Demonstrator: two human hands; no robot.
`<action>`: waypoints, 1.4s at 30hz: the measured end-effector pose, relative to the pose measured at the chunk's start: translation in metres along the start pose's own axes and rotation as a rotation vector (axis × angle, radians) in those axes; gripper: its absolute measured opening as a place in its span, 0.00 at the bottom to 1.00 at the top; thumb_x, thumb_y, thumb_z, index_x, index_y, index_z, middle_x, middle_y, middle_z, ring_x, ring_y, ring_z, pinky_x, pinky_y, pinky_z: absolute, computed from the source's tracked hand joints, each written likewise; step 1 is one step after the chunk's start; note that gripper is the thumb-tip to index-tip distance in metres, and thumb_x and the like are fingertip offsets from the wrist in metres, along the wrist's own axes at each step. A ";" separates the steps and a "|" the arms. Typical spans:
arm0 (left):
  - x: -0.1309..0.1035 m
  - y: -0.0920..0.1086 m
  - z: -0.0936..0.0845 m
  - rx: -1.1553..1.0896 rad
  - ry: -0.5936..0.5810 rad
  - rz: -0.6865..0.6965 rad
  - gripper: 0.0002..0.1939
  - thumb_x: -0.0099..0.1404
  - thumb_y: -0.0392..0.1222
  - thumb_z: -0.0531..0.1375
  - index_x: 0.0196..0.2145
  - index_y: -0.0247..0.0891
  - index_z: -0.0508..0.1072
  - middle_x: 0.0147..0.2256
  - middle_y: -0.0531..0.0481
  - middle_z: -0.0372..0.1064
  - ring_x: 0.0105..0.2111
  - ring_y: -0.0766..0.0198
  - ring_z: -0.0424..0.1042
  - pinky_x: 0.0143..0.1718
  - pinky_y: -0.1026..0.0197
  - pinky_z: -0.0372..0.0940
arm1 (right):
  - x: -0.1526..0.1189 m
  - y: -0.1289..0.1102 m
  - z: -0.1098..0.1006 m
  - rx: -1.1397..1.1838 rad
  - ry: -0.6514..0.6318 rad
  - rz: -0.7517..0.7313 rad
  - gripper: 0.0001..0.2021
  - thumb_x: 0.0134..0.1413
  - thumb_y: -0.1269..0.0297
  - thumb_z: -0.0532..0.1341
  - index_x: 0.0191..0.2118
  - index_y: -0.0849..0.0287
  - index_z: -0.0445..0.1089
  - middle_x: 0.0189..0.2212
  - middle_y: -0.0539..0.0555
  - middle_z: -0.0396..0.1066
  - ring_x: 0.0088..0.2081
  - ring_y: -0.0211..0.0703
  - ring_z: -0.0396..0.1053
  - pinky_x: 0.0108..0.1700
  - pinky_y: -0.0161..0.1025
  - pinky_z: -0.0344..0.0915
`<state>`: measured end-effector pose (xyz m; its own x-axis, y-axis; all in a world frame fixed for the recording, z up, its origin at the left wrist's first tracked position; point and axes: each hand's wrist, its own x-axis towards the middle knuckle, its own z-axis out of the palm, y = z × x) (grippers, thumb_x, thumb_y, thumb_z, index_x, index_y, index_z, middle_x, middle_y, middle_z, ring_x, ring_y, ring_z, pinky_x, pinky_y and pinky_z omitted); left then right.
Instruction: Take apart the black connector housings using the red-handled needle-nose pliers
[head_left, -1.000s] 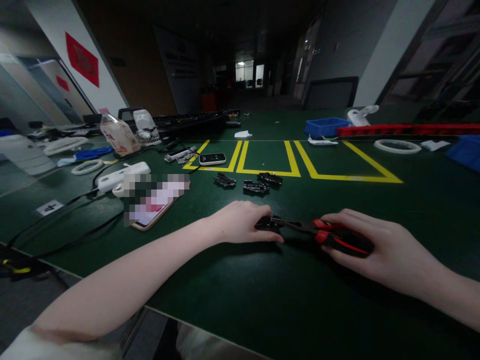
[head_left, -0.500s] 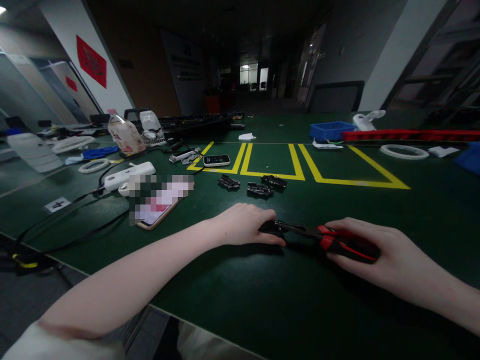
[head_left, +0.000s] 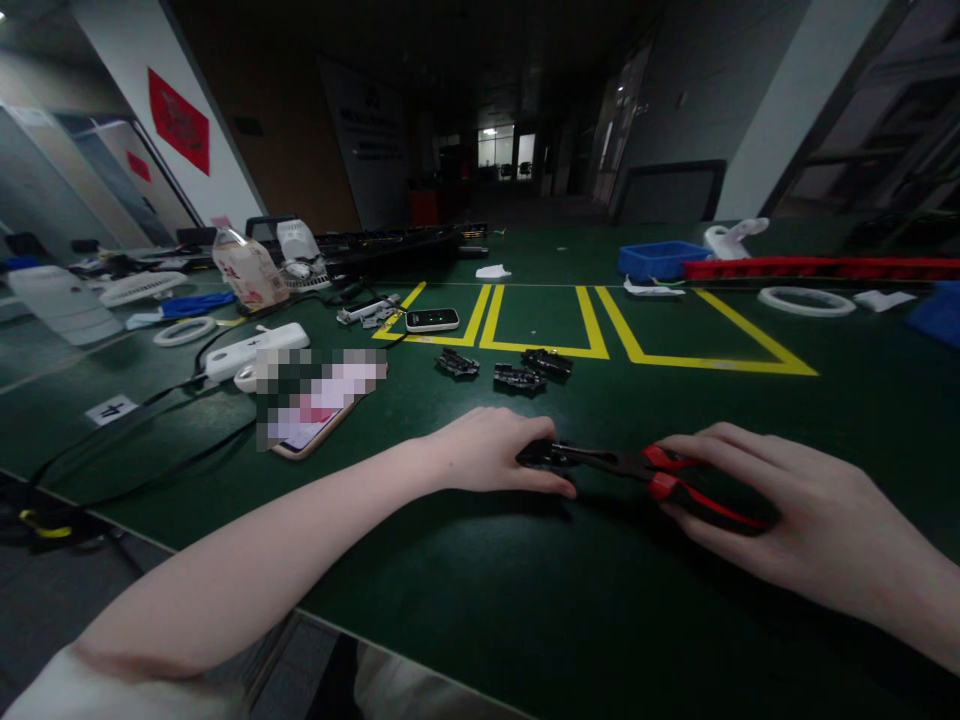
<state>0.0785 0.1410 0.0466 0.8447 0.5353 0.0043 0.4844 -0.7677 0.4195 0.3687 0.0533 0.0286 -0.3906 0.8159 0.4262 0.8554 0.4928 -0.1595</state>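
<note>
My left hand [head_left: 502, 450] is closed round a small black part [head_left: 541, 456], which its fingers partly cover, low over the green table [head_left: 450, 580]. Red-and-black pliers [head_left: 667, 478] are in my right hand [head_left: 787, 500], with the fingers wrapped round the handles. The jaws of the pliers point left and meet the black part; how they grip it is too dark to tell. Beyond my left hand lie three similar black parts, one at the left [head_left: 457, 364], one in the middle [head_left: 519, 378] and one at the right [head_left: 547, 361].
Yellow tape frames [head_left: 544, 350] mark the table behind the parts. A phone [head_left: 322, 415], a white power strip [head_left: 259, 350] and cables are at the left. A small device [head_left: 432, 320] lies mid-table; a blue bin [head_left: 660, 261] and a red strip [head_left: 817, 269] are at the back right.
The plier handles have spread wider and shifted slightly right with my right hand. My left hand has barely moved and still holds the black part.
</note>
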 end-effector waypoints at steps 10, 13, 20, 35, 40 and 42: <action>0.000 0.002 -0.002 0.028 -0.028 -0.014 0.23 0.66 0.63 0.59 0.41 0.39 0.67 0.31 0.53 0.70 0.26 0.64 0.67 0.25 0.63 0.54 | -0.001 -0.001 0.001 0.125 -0.067 0.095 0.20 0.55 0.45 0.62 0.51 0.44 0.70 0.46 0.54 0.75 0.42 0.61 0.75 0.40 0.59 0.76; -0.001 0.003 -0.002 0.021 -0.034 -0.019 0.22 0.66 0.62 0.59 0.43 0.40 0.66 0.30 0.54 0.70 0.26 0.64 0.67 0.25 0.64 0.55 | -0.002 0.000 0.002 0.151 -0.064 0.094 0.20 0.55 0.44 0.63 0.51 0.43 0.70 0.46 0.55 0.75 0.42 0.60 0.75 0.40 0.59 0.76; -0.003 0.004 -0.003 -0.011 -0.039 -0.029 0.24 0.66 0.63 0.59 0.45 0.40 0.65 0.30 0.54 0.69 0.26 0.64 0.67 0.25 0.64 0.54 | -0.003 -0.003 0.003 0.167 -0.066 0.111 0.20 0.56 0.45 0.62 0.51 0.45 0.71 0.45 0.54 0.75 0.42 0.57 0.75 0.39 0.55 0.77; -0.001 -0.002 0.002 -0.061 0.019 0.005 0.24 0.65 0.64 0.60 0.38 0.39 0.65 0.28 0.55 0.67 0.25 0.67 0.65 0.24 0.65 0.52 | -0.004 0.005 0.003 -0.001 0.015 -0.033 0.21 0.57 0.45 0.60 0.53 0.48 0.69 0.44 0.57 0.74 0.38 0.56 0.75 0.36 0.55 0.75; -0.001 0.000 0.003 -0.052 0.029 -0.038 0.25 0.64 0.65 0.60 0.43 0.40 0.65 0.28 0.55 0.67 0.25 0.66 0.65 0.24 0.65 0.53 | -0.003 0.000 0.003 0.109 -0.043 0.109 0.21 0.56 0.44 0.62 0.51 0.47 0.71 0.46 0.54 0.75 0.41 0.56 0.75 0.40 0.55 0.76; -0.001 0.000 0.002 -0.047 0.030 -0.047 0.25 0.64 0.65 0.60 0.44 0.40 0.64 0.28 0.56 0.67 0.25 0.65 0.65 0.24 0.65 0.53 | 0.000 0.002 0.004 0.155 -0.069 0.116 0.20 0.55 0.45 0.63 0.50 0.47 0.72 0.45 0.54 0.76 0.41 0.55 0.76 0.40 0.54 0.77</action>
<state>0.0784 0.1396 0.0447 0.8139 0.5809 0.0102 0.5113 -0.7246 0.4622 0.3694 0.0553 0.0244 -0.3199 0.8860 0.3358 0.8353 0.4310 -0.3413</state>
